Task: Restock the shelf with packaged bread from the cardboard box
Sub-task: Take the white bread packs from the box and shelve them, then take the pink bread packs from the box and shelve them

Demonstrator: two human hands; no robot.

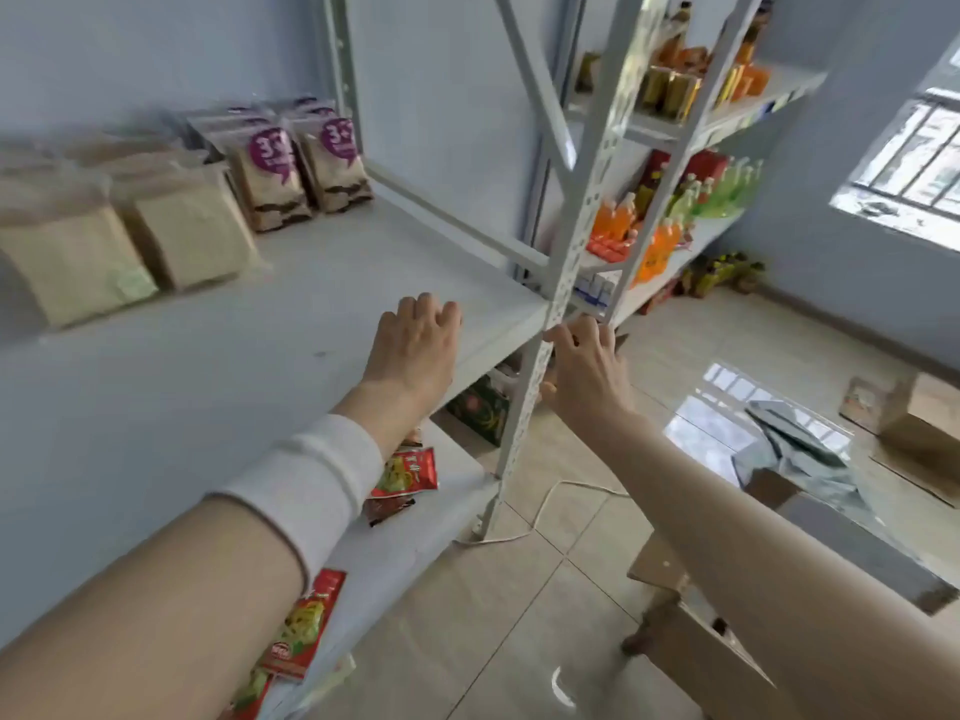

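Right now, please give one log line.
left hand: empty, at shelf | right hand: at post, grip unclear | bread: shelved

— What is worn on the left arm?
— A white fabric band [311, 485], sleeve-like, wrapped round the forearm behind the left grip [415, 345]. It has soft lengthwise creases and a thin dark line along its near edge, with bare arm either side.
— And the right?
— The right forearm [727, 511] is uncovered along all that shows.
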